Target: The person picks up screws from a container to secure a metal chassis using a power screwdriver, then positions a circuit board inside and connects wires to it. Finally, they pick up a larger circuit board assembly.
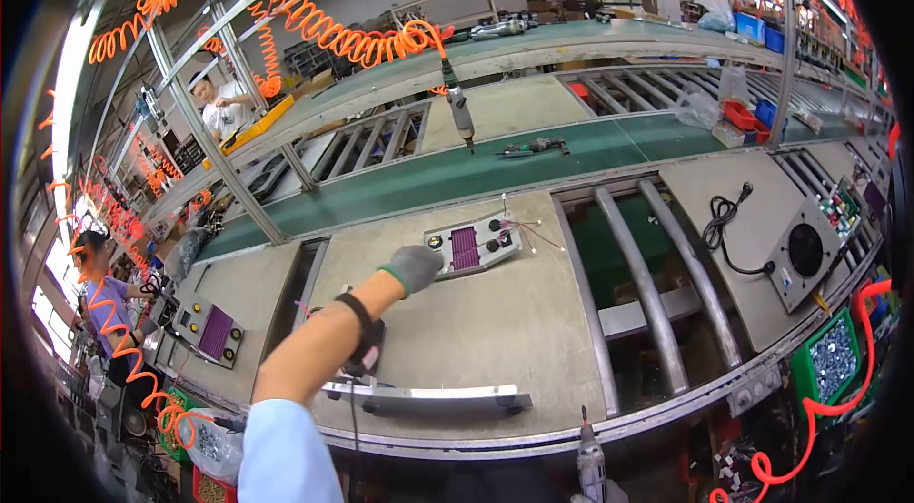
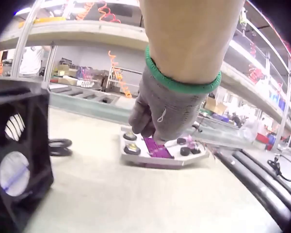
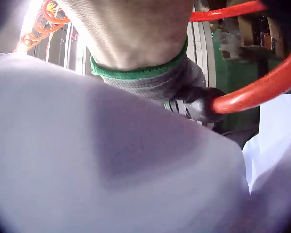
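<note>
My left hand [image 1: 417, 268], in a grey glove with a green cuff, holds the left end of a light grey panel [image 1: 500, 254] on the work board. The panel has a purple grille [image 2: 157, 148], round black fittings and thin loose wires at its right end. Curled fingers reach down over it in the left wrist view, their tips partly hidden. At the bottom of the head view, my right hand [image 1: 612, 493] grips an air screwdriver [image 1: 591, 467], bit upward. Pale cloth hides most of that hand in the right wrist view, where a red hose [image 3: 252, 92] meets the tool's end.
A black plastic frame [image 2: 24, 145] stands on the board near my left forearm. A long metal strip [image 1: 428, 398] lies along the front edge. Rollers [image 1: 643, 284] separate this board from one with a fan panel [image 1: 807, 251]. Another screwdriver [image 1: 461, 115] hangs from an orange coil.
</note>
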The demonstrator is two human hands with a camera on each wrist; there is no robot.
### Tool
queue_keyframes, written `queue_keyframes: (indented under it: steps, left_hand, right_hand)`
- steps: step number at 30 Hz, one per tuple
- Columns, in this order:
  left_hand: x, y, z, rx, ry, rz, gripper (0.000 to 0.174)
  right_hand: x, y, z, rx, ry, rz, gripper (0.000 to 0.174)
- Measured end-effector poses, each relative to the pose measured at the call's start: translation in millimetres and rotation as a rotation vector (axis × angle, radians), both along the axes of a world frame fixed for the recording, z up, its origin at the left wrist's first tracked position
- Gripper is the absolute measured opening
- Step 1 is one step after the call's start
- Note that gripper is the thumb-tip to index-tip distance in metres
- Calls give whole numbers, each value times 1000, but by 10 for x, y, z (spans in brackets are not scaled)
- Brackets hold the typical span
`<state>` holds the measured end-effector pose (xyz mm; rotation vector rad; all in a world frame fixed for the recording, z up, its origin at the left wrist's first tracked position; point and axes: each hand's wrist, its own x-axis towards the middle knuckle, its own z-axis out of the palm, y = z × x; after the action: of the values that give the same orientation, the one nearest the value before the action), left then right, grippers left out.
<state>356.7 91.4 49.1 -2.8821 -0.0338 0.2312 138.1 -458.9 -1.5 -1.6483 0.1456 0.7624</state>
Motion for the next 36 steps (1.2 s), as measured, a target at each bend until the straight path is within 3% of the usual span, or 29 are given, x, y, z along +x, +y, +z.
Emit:
queue_keyframes:
  steps: [2,6,9,12,16,17,18,19,20,24,26,35,36]
  left_hand:
    - [267,-211,-237,-73,13,-48,20]
    - [570,-485,-615,39,88,20,19]
    - [687,-582,-604,127,91,35,18]
    - [614,-750,-329,44,114,-43,21]
    - [339,-1258,276,-428,-65,-9,30]
    - [258,-1390,479,-813,84,228,30]
    - [186,-1468,553,-984,93,284,29]
    - [121,-1530,589,-1158,99,343,28]
    - [53,-1590,614,-1331,103,401,28]
    - [-219,-1817,487,-1606,149,381,29]
    - [-334,-1874,402,-1602,192,383,28]
    - [-732,-1713,440,-1398,177,385,35]
    - [-823,-1683,483,-1202,33,279,37]
  right_hand:
    - [2,14,-11,-9,45,-16,20]
    - [-5,83,19,-30,65,-24,20]
    - [-36,103,-69,-3,-3,-33,20]
    - [-80,194,-72,74,-21,-75,19]
    - [-44,274,-74,79,-75,-52,27]
    - [-36,304,-149,68,-153,-31,29]
    - [-59,315,-165,55,-227,-10,31]
    - [-16,326,-71,42,-62,11,38]
    - [-1,337,-59,34,-86,31,34]
    - [54,450,22,23,-47,33,29]
    - [59,508,187,39,64,8,29]
    - [-99,770,13,69,6,128,33]
    - [-127,809,-15,73,3,132,33]
